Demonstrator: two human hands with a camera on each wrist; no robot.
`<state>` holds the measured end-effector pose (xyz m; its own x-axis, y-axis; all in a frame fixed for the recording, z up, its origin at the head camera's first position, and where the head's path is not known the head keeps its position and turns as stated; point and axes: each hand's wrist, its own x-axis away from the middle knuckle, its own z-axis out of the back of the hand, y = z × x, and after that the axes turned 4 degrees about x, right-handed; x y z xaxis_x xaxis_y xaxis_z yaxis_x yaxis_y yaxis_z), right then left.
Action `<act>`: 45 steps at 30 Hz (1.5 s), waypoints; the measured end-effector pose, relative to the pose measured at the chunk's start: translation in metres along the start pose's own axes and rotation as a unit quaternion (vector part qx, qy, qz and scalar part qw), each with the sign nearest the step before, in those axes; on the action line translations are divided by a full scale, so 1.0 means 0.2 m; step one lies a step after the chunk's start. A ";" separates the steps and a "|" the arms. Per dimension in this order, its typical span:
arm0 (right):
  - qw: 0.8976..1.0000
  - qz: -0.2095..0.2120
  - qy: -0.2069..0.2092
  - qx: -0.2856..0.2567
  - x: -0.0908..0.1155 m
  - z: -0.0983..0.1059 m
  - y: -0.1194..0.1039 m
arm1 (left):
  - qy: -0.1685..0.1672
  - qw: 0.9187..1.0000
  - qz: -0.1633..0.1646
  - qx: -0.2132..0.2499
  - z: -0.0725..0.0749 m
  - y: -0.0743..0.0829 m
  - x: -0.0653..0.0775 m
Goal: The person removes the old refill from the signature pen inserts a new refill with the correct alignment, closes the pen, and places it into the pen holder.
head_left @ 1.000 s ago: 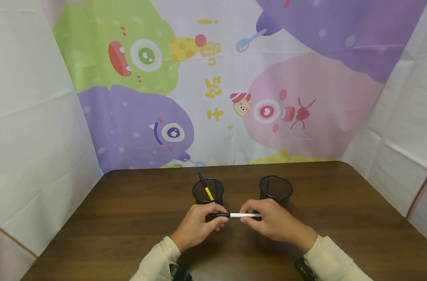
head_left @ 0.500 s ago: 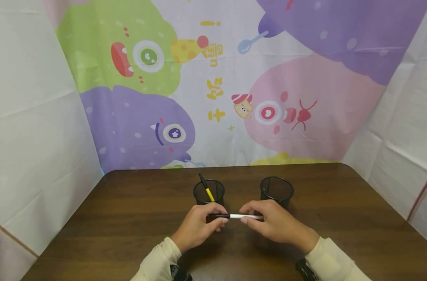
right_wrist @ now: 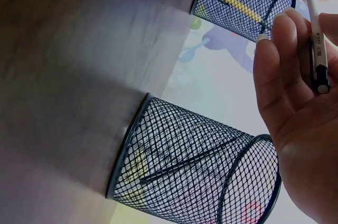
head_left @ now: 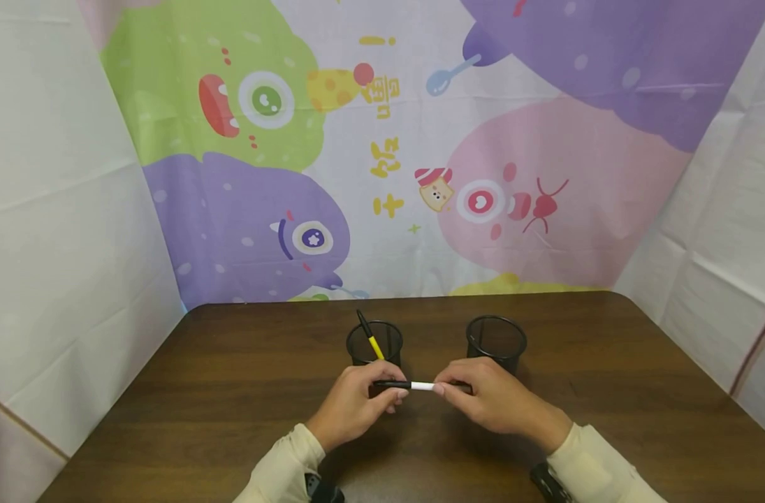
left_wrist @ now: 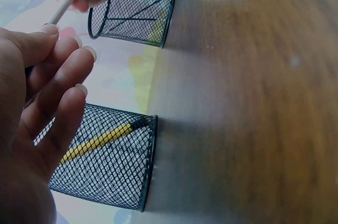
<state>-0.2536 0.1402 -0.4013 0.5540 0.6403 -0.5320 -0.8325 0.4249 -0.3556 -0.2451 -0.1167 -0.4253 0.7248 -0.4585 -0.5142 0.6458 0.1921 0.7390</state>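
A marker (head_left: pixel 422 385) with a white barrel and black ends lies level between my two hands, in front of two black mesh cups. My left hand (head_left: pixel 360 402) pinches its black cap end. The right hand (head_left: pixel 498 398) holds the white barrel between thumb and fingertips, and the black tail end shows near the palm in the right wrist view. Behind the left hand stands the left mesh cup (left_wrist: pixel 108 155), with a yellow and black marker (head_left: pixel 374 346) leaning inside it. The right mesh cup (right_wrist: pixel 185 166) stands just beyond the right hand.
Both cups stand on a brown wooden table (head_left: pixel 231 391). A printed cartoon cloth (head_left: pixel 395 258) hangs at the table's far edge, and white cloth walls (head_left: pixel 55 209) rise on either side.
The right thumb and fingertips have shifted on the marker and now cover more of the white barrel. The left hand keeps its grip on the cap end; both cups stay put.
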 end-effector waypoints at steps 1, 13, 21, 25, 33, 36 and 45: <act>1.000 0.000 0.000 0.001 0.00 0.00 0.00 | -0.001 1.000 0.001 0.002 0.00 0.00 0.00; 1.000 -0.020 0.003 -0.009 0.01 0.00 0.00 | -0.006 1.000 0.009 0.011 0.00 0.01 0.00; 1.000 -0.016 0.008 -0.017 0.01 -0.01 0.00 | -0.009 1.000 0.027 0.009 0.00 0.01 0.01; 1.000 -0.016 0.012 -0.017 0.01 -0.01 -0.01 | -0.013 0.999 0.031 0.009 0.01 0.02 0.00; 0.999 -0.017 0.017 -0.025 0.01 0.00 0.00 | -0.015 0.999 0.027 0.013 0.01 0.01 0.00; 0.999 -0.019 0.017 -0.033 0.01 0.00 0.00 | -0.013 1.000 0.025 0.011 0.01 0.02 -0.01; 0.999 -0.022 0.017 -0.029 0.00 -0.01 -0.01 | -0.009 1.000 0.020 0.011 0.00 0.00 -0.01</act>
<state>-0.2522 0.1388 -0.4023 0.5903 0.5991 -0.5409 -0.8067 0.4140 -0.4217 -0.2453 -0.1165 -0.4238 0.7454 -0.4659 -0.4768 0.6108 0.1909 0.7684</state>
